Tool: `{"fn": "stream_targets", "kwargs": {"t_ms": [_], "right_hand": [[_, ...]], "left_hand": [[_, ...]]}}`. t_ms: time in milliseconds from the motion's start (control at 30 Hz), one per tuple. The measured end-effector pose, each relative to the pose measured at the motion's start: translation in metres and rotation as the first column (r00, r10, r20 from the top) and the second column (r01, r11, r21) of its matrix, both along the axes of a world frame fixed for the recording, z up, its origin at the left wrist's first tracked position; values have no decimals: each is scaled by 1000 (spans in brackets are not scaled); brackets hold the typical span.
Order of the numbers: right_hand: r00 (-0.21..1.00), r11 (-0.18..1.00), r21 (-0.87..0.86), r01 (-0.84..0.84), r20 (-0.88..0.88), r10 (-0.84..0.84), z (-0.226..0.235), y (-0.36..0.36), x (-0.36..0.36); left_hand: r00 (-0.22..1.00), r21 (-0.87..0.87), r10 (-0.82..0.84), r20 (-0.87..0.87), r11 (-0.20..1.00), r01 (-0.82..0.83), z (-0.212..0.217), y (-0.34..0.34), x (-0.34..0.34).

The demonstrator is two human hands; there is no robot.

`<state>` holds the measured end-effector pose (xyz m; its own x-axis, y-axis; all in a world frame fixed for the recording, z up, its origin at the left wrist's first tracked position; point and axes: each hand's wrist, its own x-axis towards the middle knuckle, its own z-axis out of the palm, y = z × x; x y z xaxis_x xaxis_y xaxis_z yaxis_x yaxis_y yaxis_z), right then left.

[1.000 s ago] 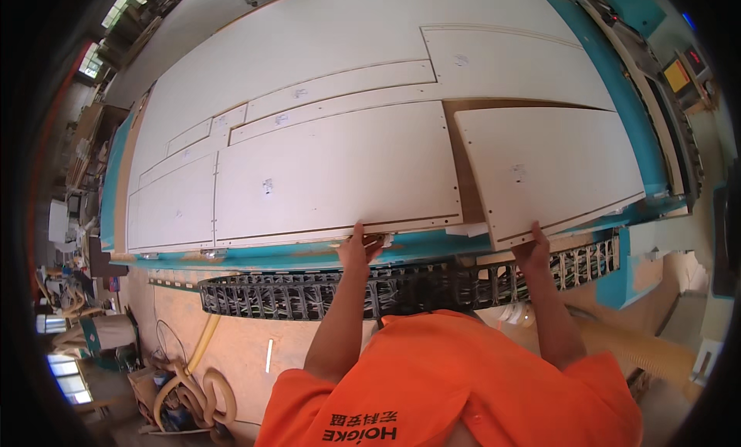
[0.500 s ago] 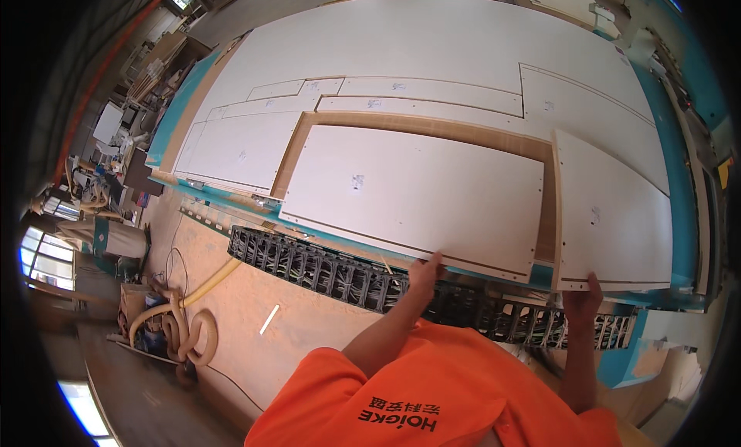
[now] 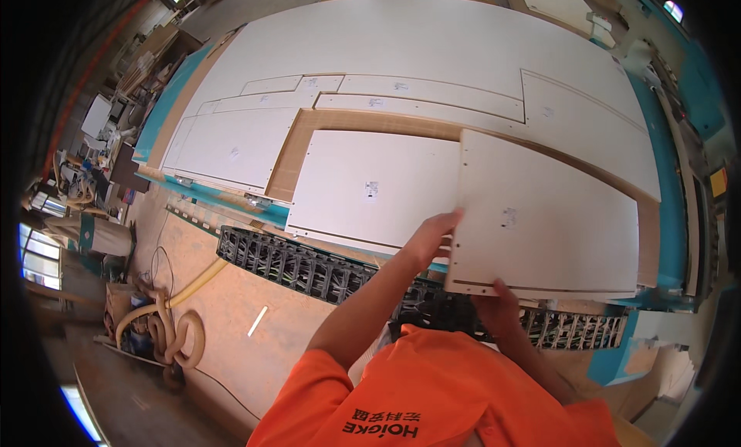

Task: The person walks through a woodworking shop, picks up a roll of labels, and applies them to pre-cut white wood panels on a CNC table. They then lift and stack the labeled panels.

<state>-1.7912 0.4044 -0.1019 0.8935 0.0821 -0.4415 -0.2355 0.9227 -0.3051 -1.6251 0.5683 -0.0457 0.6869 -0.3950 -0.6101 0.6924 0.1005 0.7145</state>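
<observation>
A white panel [image 3: 552,223] with a label, edge holes and a groove near its front edge lies partly over another labelled white panel [image 3: 363,165]. On the upper panel's left edge my left hand [image 3: 434,237] grips, fingers closed round it. My right hand [image 3: 499,306] pinches the same panel's front edge near its left corner, thumb on top and fingers beneath. The lower panel's right part is hidden. Both rest on a wide bed with a brown board [image 3: 370,121] showing round them.
More cut white panels [image 3: 231,150] lie at the left, with narrow strips [image 3: 417,110] behind. A black cable chain [image 3: 309,269] runs along the bed's near side. Yellow hoses [image 3: 185,335] coil on the floor at lower left. Teal frame edges [image 3: 668,169] border the bed.
The right-hand panel has slid left and now overlaps the middle panel. My left hand has moved from the middle panel's front edge to the sliding panel's left edge; my right hand moved left with it.
</observation>
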Motion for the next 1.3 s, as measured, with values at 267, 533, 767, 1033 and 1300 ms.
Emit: {"fn": "stream_targets", "kwargs": {"t_ms": [267,533,767,1033,1300], "right_hand": [[750,746,83,-661,54,659,3,63,28],[982,-174,-976,-135,-154,106,32,-30,48],[963,-703,-660,-265,-153,-220,-33,-102,49],[918,-460,-797,-392,-304,-255,-15,-117,56],[959,-618,-776,-125,65,-276,-35,-256,129]], "left_hand": [[964,225,116,239,959,-172,18,92,54],[890,667,-82,448,694,-271,-5,264,101],[702,829,-445,556,361,-427,-94,318,134],[780,875,-401,480,279,-395,-84,303,131],[829,934,-431,356,149,-324,-76,290,148]]}}
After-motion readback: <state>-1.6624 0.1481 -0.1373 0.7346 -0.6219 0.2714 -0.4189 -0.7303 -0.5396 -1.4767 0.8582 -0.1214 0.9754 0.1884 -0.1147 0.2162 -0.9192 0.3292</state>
